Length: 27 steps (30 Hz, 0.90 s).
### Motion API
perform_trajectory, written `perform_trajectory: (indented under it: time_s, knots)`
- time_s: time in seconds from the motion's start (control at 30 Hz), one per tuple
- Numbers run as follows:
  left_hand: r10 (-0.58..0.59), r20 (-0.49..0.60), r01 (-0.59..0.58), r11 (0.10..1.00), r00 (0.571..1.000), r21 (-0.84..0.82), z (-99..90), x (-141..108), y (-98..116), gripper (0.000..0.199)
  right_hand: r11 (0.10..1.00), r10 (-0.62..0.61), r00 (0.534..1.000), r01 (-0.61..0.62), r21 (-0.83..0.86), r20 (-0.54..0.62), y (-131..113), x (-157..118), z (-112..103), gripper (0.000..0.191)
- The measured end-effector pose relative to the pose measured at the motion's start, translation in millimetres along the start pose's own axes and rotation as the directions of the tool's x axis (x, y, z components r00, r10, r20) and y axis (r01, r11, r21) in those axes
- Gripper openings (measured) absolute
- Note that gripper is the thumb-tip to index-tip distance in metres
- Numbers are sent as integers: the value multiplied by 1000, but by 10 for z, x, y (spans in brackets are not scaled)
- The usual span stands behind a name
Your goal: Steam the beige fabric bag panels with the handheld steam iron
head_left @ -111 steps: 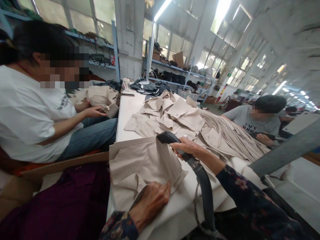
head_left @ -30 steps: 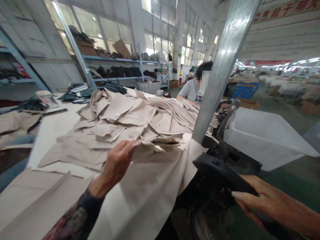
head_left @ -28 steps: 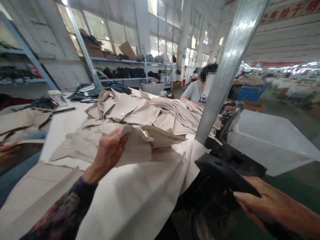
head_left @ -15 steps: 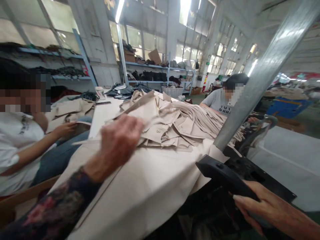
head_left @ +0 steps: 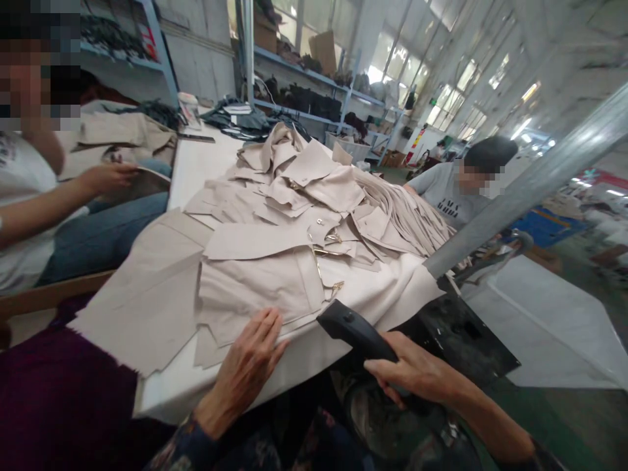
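Note:
My left hand [head_left: 252, 353] lies flat on the near edge of a beige fabric-like panel [head_left: 250, 294], fingers stretched out. A gold-toned zipper [head_left: 321, 271] runs along the panel's right end, with its pull at the lower end. My right hand [head_left: 412, 366] is wrapped around the handle of a black hand-held tool [head_left: 360, 330] with a flat, blunt head. That head points left, close to the panel's right corner; whether it touches cannot be told. Another beige piece [head_left: 137, 294] with a jagged edge hangs over the table's left side.
A heap of beige pieces [head_left: 328, 176] and long strips [head_left: 402, 203] covers the table [head_left: 184, 173]. A metal pole [head_left: 530, 176] slants up on the right. One co-worker [head_left: 29, 190] sits at left holding a piece; another person [head_left: 446, 190] is beyond the pole.
My left hand has come down and settled on the zippered panel, which now lies spread at the table's front. The black tool has moved left toward it, and the view has tilted down.

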<state>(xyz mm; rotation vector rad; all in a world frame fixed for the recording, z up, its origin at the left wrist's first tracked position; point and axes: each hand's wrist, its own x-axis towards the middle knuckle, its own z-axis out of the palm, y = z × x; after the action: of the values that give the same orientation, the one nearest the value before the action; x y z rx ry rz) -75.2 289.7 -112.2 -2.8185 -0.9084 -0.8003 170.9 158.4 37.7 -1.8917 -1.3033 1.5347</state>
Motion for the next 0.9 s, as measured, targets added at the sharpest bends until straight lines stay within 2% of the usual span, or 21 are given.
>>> perform_trajectory:
  time_s: [0.2,0.33,0.47,0.57,0.67,0.77,0.9]
  knots:
    - [26,0,-26,999,1000,-36,-8,41,-11,37,999,3,999,-1,-35,40,-49,467,110,18]
    - [15,23,-14,999,1000,-47,-12,38,-28,38,995,-46,999,44,-92,-24,-244,679,78,22]
    - [-7,31,10,997,1000,-81,-26,49,-19,36,990,-109,983,94,-105,-147,-403,602,-87,22]
    - [-12,22,14,995,1000,-95,-37,51,-12,36,991,-104,991,96,-97,-87,-367,397,-180,25]
    - [-10,10,11,995,1000,-99,-33,49,-22,36,998,-33,999,32,-55,-14,-218,281,-143,22]
    - [-1,2,1,996,1000,-90,2,48,-36,37,999,2,999,0,-51,40,-82,373,-33,22]
    - [0,17,1,997,1000,-72,55,18,-5,38,998,-47,998,49,-49,40,-46,616,56,23]
